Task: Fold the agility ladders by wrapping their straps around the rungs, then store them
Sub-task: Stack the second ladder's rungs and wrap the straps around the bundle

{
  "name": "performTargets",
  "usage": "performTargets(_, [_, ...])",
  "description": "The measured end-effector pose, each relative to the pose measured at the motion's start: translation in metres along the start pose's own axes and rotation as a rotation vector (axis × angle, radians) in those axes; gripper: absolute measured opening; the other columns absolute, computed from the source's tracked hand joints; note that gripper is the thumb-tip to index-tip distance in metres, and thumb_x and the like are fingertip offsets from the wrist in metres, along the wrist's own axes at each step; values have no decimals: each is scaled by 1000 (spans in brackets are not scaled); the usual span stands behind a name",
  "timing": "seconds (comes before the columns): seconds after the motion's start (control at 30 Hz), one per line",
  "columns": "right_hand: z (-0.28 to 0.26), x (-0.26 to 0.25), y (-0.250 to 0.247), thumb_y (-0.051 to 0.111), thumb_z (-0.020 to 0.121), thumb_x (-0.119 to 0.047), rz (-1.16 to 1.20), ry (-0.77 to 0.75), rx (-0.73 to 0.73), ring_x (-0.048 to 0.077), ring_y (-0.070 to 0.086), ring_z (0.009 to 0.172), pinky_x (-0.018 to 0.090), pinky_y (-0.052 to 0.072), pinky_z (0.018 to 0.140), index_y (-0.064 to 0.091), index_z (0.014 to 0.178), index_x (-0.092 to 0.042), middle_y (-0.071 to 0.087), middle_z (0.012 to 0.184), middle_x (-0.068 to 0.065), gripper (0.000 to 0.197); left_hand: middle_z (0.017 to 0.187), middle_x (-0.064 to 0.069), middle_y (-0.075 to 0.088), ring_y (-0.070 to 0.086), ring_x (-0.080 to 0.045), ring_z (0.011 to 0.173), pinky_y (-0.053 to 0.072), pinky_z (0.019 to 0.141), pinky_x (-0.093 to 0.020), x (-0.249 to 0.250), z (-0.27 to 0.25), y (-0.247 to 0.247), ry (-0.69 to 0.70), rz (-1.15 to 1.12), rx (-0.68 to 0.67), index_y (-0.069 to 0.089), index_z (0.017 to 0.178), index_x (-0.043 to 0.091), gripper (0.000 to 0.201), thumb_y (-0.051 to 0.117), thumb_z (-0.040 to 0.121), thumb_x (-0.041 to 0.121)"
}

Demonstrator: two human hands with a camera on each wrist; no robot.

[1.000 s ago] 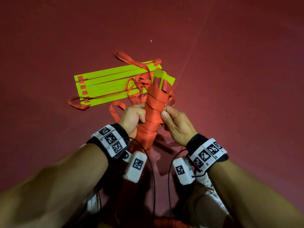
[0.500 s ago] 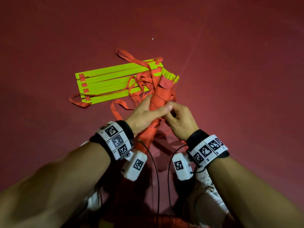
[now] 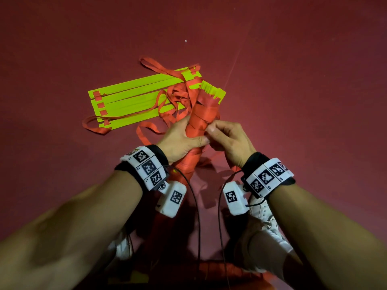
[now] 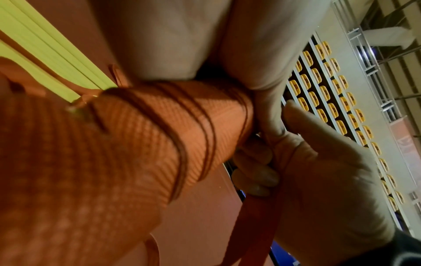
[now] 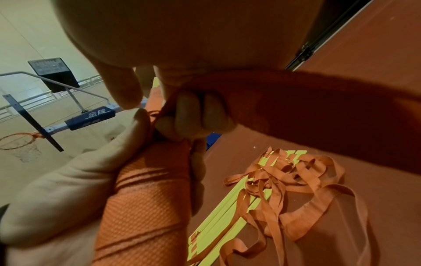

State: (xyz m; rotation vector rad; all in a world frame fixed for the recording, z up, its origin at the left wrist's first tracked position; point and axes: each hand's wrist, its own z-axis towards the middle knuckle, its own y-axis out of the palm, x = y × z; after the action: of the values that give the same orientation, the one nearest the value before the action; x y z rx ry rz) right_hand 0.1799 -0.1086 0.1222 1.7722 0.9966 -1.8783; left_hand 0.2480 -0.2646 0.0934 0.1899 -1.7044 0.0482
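Gripping the wrapped ladder bundle (image 3: 202, 120), the left hand (image 3: 180, 141) had its fingers curled round the middle of the bundle, thumb laid across the front. The right hand (image 3: 228, 141) was closed in a pinch on the loose strap end (image 4: 257, 225) at the bundle's right side, just beside the left thumb. The bundle stood tilted, its lower part running down between the two forearms; yellow-green rung ends (image 3: 213, 92) stuck out of its top edge.

Edges and clearance: the second ladder (image 3: 134, 101) lay flat on the red floor (image 3: 303, 91) beyond the hands, its rungs side by side. Its tangled orange straps (image 3: 178, 95) lay over its right end, touching the bundle's left side. One strap loop (image 3: 92, 126) extended past the ladder's near left corner. The floor to the right of the bundle lay open.

Markings: white blocks with black square code patterns were strapped on both wrists (image 3: 146, 166). In the right wrist view, a blue pad (image 5: 90, 117) on a basketball stand carried two white Chinese characters above a hoop (image 5: 17, 142). In the left wrist view, rows of yellow seats (image 4: 330, 100) filled the background.

A white shoe (image 3: 266, 218) showed beneath the right forearm.
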Motion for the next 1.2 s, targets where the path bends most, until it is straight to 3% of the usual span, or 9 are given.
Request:
performTargets(0.17, [0, 7, -1, 55, 90, -53, -149, -40, 50, 15, 45, 55, 37, 37, 55, 63, 71, -25, 55, 59, 2, 35, 110, -9, 75, 71, -23, 99, 57, 93, -46, -2, 3, 1, -62, -46, -2, 68, 111, 31, 55, 85, 61, 47])
performTargets(0.27, [0, 11, -6, 59, 86, -54, -238, -27, 64, 19, 51, 59, 44, 44, 59, 66, 78, -22, 60, 62, 2, 34, 106, -8, 76, 71, -22, 95, 57, 90, -43, -3, 6, -2, -87, -45, 21, 68, 107, 29, 38, 86, 74, 34])
performTargets(0.33, [0, 14, -11, 63, 86, -43, -266, -5, 62, 15, 50, 60, 43, 45, 59, 65, 78, -22, 58, 62, -5, 23, 109, -11, 73, 69, -23, 97, 57, 92, -41, -6, 7, -3, -83, -42, 33, 66, 109, 23, 28, 79, 85, 18])
performTargets(0.53, [0, 20, -19, 67, 93, -18, -316, 28, 46, 1, 52, 53, 20, 41, 58, 63, 78, -22, 60, 58, -12, 17, 100, -16, 70, 67, -29, 84, 56, 87, -49, -9, 7, 0, -159, -166, 119, 62, 109, 13, 25, 74, 87, 13])
performTargets(0.73, [1, 23, -14, 63, 89, -41, -350, -19, 34, 1, 49, 60, 30, 43, 62, 63, 83, -25, 60, 67, -13, 17, 105, -9, 71, 71, -23, 90, 57, 82, -41, -6, 2, 0, -130, -193, 78, 55, 118, 18, 58, 82, 70, 38])
performTargets(0.83, [3, 23, -9, 59, 91, -46, -352, -67, 9, 27, 55, 65, 47, 49, 64, 64, 93, -13, 65, 76, 8, 34, 120, -13, 65, 68, -29, 109, 55, 96, -47, -12, 2, 0, -104, -24, 58, 44, 115, 30, 91, 94, 46, 60])
performTargets(0.9, [3, 23, -7, 58, 90, -49, -327, -70, 11, 33, 54, 67, 53, 49, 66, 65, 97, -8, 65, 79, 15, 43, 119, -14, 64, 68, -28, 106, 56, 93, -45, -14, 2, -4, -105, -49, 51, 46, 111, 26, 96, 96, 38, 61])
performTargets(1.07, [2, 19, -6, 65, 88, -42, -277, -48, 55, 28, 54, 63, 49, 48, 65, 63, 85, -4, 62, 72, 18, 37, 91, -1, 70, 66, -18, 82, 56, 82, -44, -16, -1, -5, -65, -73, 129, 59, 91, 20, 60, 92, 47, 45])
performTargets(1.2, [-2, 17, -8, 68, 90, -21, -133, -30, 65, 15, 54, 63, 34, 43, 63, 61, 79, -13, 61, 65, 1, 15, 94, -8, 76, 70, -23, 89, 56, 91, -49, -14, 1, -7, -107, -104, 130, 71, 90, 23, 56, 94, 46, 50])
